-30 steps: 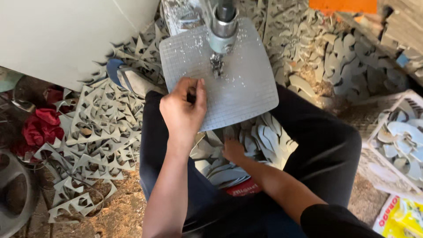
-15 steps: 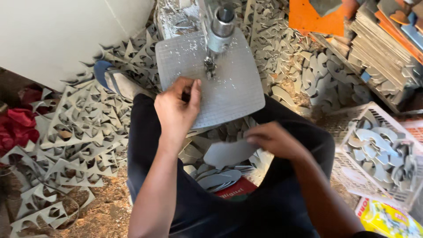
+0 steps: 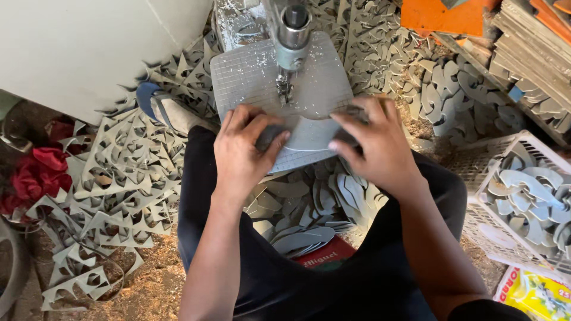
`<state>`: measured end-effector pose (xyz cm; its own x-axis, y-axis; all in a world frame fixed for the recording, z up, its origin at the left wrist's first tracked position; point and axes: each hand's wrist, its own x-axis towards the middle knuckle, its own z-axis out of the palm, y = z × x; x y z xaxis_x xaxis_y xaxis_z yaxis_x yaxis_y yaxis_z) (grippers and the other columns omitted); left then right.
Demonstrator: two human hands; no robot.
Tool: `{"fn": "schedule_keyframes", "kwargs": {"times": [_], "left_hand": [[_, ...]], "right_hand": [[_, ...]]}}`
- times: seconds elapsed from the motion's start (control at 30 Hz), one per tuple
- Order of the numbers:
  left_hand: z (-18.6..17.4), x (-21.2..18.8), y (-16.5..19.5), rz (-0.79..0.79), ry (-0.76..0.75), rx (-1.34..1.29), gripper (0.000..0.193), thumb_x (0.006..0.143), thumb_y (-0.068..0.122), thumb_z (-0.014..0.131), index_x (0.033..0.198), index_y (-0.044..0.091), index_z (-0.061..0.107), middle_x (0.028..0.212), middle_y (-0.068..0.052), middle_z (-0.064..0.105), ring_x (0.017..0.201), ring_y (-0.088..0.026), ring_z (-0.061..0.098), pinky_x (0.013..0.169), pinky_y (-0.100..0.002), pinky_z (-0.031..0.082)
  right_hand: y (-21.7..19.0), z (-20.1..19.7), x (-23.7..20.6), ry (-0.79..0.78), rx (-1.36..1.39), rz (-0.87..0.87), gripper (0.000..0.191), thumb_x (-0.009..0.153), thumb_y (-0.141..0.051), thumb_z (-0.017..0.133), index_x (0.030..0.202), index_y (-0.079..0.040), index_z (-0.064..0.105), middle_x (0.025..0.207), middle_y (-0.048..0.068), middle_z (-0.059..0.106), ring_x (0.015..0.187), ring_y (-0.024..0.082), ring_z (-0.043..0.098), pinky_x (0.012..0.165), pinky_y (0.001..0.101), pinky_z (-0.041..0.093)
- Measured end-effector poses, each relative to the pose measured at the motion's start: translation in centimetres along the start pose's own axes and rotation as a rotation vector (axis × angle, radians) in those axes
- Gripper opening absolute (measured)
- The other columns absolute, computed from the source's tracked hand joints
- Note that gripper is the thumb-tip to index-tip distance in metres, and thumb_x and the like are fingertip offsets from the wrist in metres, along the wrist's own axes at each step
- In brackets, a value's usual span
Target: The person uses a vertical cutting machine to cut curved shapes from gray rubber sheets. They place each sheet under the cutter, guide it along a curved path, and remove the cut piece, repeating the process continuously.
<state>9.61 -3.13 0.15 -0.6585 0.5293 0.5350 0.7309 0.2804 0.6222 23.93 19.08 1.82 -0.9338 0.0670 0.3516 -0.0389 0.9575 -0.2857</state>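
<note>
Left hand (image 3: 244, 151) palm down, fingers curled, right hand (image 3: 375, 145) palm down, forearms reaching forward
</note>
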Motion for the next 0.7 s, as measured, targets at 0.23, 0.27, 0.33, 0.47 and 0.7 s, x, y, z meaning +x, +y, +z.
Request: {"fn": "schedule_keyframes", "kwargs": {"times": [0.23, 0.27, 0.33, 0.47, 0.7], "left_hand": [[0.3, 0.2, -0.2, -0.024, -0.022, -0.015, 0.038, 0.075, 0.027, 0.094, 0.105, 0.010, 0.078, 0.103, -0.005, 0.069, 0.095, -0.028, 0.067, 0.086, -0.039, 0.055], [0.2, 0.2, -0.2, -0.014, -0.027, -0.013, 0.044, 0.071, 0.029, 0.094, 0.106, 0.009, 0.078, 0.103, -0.007, 0.069, 0.095, -0.029, 0.067, 0.086, -0.040, 0.055], [0.0, 0.2, -0.2, 0.006, -0.041, -0.011, 0.057, 0.062, 0.032, 0.096, 0.108, 0.006, 0.078, 0.104, -0.010, 0.067, 0.096, -0.031, 0.066, 0.085, -0.042, 0.054], [0.2, 0.2, -0.3, -0.033, -0.020, -0.067, 0.051, 0.068, 0.027, 0.095, 0.111, 0.007, 0.078, 0.107, -0.009, 0.068, 0.100, -0.029, 0.068, 0.089, -0.040, 0.056], [0.7, 0.5, -0.6, -0.093, -0.038, -0.089, 0.050, 0.069, 0.027, 0.094, 0.112, 0.007, 0.079, 0.106, -0.007, 0.069, 0.097, -0.025, 0.069, 0.086, -0.036, 0.057]], "right_hand": [[-0.1, 0.4, 0.7, -0.041, 0.062, -0.035, 0.045, 0.086, -0.031, 0.080, 0.126, -0.011, 0.075, 0.126, 0.009, 0.061, 0.113, 0.032, 0.048, 0.100, 0.0440, 0.045], [0.0, 0.6, 0.8, -0.028, 0.066, -0.041, 0.045, 0.085, -0.032, 0.081, 0.125, -0.012, 0.076, 0.125, 0.007, 0.061, 0.113, 0.032, 0.048, 0.100, 0.0433, 0.045], [0.4, 1.0, 0.9, -0.004, 0.092, -0.047, 0.045, 0.086, -0.031, 0.082, 0.125, -0.011, 0.076, 0.125, 0.007, 0.061, 0.113, 0.031, 0.048, 0.101, 0.0428, 0.045], [1.0, 1.5, 1.2, 0.008, 0.092, -0.054, 0.044, 0.085, -0.031, 0.083, 0.125, -0.012, 0.078, 0.122, 0.007, 0.061, 0.108, 0.030, 0.047, 0.099, 0.0422, 0.044], [1.6, 1.7, 1.6, 0.011, 0.103, -0.073, 0.045, 0.083, -0.032, 0.083, 0.123, -0.011, 0.077, 0.121, 0.006, 0.060, 0.110, 0.030, 0.046, 0.101, 0.0419, 0.043]]}}
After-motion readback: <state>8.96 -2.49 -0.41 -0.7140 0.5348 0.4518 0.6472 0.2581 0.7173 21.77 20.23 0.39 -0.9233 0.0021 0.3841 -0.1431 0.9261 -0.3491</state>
